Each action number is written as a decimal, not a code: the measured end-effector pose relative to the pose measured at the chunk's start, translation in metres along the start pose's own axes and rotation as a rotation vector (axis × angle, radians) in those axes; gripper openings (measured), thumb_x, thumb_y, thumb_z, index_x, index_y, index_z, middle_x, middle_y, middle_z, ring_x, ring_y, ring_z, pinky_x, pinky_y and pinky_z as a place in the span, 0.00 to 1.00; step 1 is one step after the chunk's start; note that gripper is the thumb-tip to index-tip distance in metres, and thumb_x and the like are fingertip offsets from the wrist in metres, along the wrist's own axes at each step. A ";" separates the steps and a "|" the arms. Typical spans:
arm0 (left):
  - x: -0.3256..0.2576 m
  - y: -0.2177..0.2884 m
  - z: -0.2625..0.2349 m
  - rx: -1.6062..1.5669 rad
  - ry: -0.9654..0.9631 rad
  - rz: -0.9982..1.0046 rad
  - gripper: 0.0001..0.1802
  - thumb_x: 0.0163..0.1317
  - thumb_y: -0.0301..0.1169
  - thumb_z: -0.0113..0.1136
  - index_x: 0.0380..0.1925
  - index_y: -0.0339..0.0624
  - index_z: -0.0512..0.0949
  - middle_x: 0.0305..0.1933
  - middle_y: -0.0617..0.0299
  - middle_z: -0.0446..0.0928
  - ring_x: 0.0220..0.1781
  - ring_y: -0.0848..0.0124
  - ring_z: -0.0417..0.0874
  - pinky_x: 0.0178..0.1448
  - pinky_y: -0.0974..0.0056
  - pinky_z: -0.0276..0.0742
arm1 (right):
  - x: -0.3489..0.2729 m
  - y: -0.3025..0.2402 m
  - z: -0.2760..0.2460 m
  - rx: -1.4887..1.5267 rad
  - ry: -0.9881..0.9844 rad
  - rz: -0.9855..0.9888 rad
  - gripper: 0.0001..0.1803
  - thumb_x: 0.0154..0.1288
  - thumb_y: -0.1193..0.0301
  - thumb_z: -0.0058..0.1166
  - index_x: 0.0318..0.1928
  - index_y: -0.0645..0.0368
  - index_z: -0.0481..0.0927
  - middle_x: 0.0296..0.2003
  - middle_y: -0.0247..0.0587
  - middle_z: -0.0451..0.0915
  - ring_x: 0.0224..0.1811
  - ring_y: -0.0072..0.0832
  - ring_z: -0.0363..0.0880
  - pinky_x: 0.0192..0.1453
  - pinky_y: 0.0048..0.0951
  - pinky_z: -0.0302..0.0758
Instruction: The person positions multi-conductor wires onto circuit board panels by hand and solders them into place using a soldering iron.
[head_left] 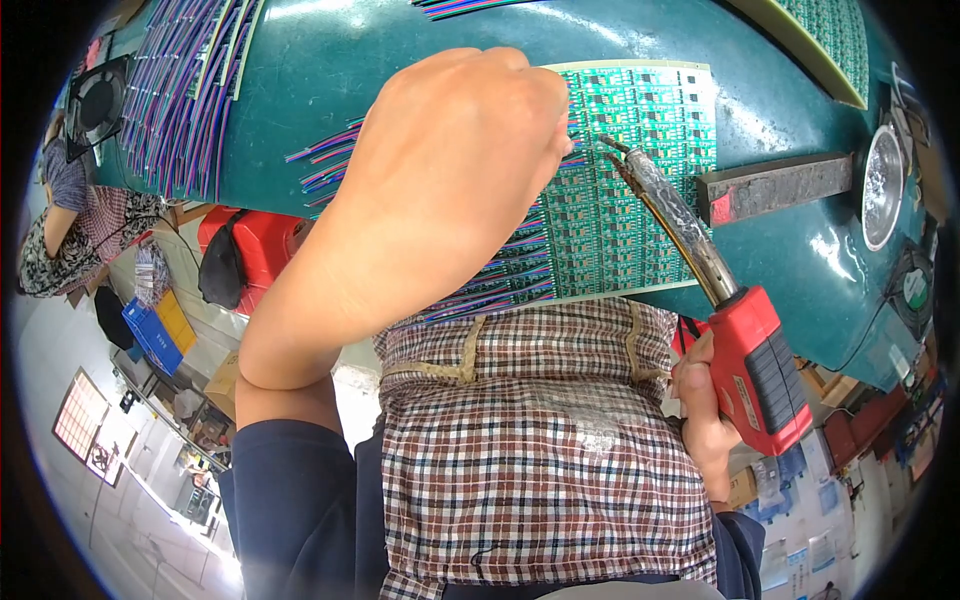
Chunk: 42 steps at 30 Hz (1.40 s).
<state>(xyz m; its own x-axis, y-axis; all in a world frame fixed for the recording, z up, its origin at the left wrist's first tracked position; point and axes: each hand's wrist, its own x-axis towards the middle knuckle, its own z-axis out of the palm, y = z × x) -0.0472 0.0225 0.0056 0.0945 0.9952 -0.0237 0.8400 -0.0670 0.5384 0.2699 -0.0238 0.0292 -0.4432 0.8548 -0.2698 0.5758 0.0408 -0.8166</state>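
Note:
A green circuit board panel (640, 200) lies on the bench in front of me, its surface covered with rows of small parts. Bundles of thin coloured wires (325, 160) lie along its left part and stick out past that edge. My left hand (470, 140) is closed above the panel, fingertips pinched near its middle; what they hold is hidden from this side. In my right hand (704, 400) is a red-handled soldering gun (755, 365). Its metal tip points up and left, over the panel, a short way from my left fingertips.
The teal bench (300, 60) carries wired boards (185, 95) at far left and another green panel (830, 40) at far right. Right of my panel are a dark bar-shaped block (780, 187), a metal bowl (882, 188) and a fan (912, 287). A person (85, 225) sits at left.

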 end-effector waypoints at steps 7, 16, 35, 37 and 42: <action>-0.001 0.002 0.001 0.014 0.007 -0.017 0.08 0.60 0.28 0.71 0.30 0.38 0.80 0.29 0.57 0.78 0.33 0.58 0.83 0.39 0.56 0.76 | -0.001 0.000 -0.005 -0.077 -0.040 -0.007 0.05 0.73 0.77 0.56 0.41 0.64 0.74 0.31 0.38 0.71 0.25 0.24 0.69 0.28 0.28 0.70; -0.002 0.003 0.002 0.024 0.022 -0.021 0.08 0.60 0.28 0.71 0.30 0.38 0.79 0.29 0.57 0.78 0.33 0.58 0.82 0.39 0.55 0.76 | 0.001 0.003 -0.005 -0.013 -0.061 -0.014 0.04 0.73 0.77 0.55 0.42 0.64 0.74 0.31 0.38 0.72 0.24 0.23 0.69 0.27 0.27 0.69; 0.035 -0.021 -0.007 0.153 0.271 0.085 0.07 0.59 0.25 0.68 0.33 0.40 0.78 0.34 0.53 0.76 0.40 0.50 0.80 0.45 0.51 0.76 | -0.001 0.001 0.004 0.181 0.084 0.020 0.03 0.71 0.78 0.52 0.39 0.65 0.73 0.27 0.36 0.69 0.20 0.20 0.64 0.25 0.25 0.67; 0.035 -0.022 -0.009 0.141 0.283 0.108 0.07 0.59 0.25 0.68 0.32 0.41 0.78 0.33 0.54 0.75 0.38 0.51 0.80 0.43 0.51 0.76 | -0.001 0.001 0.003 0.177 0.078 0.040 0.03 0.71 0.78 0.52 0.39 0.65 0.73 0.26 0.36 0.69 0.20 0.20 0.64 0.25 0.25 0.67; 0.033 -0.016 -0.014 0.100 0.305 0.075 0.07 0.59 0.25 0.69 0.31 0.41 0.77 0.32 0.54 0.75 0.36 0.52 0.80 0.41 0.52 0.76 | -0.003 0.006 0.000 0.110 0.049 0.002 0.03 0.72 0.78 0.52 0.40 0.65 0.73 0.28 0.36 0.69 0.20 0.19 0.64 0.25 0.25 0.66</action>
<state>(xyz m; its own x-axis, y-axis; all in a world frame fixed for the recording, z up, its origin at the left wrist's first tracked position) -0.0652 0.0578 0.0081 0.0062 0.9617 0.2742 0.8864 -0.1322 0.4436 0.2749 -0.0260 0.0251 -0.4066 0.8793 -0.2480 0.4964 -0.0153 -0.8680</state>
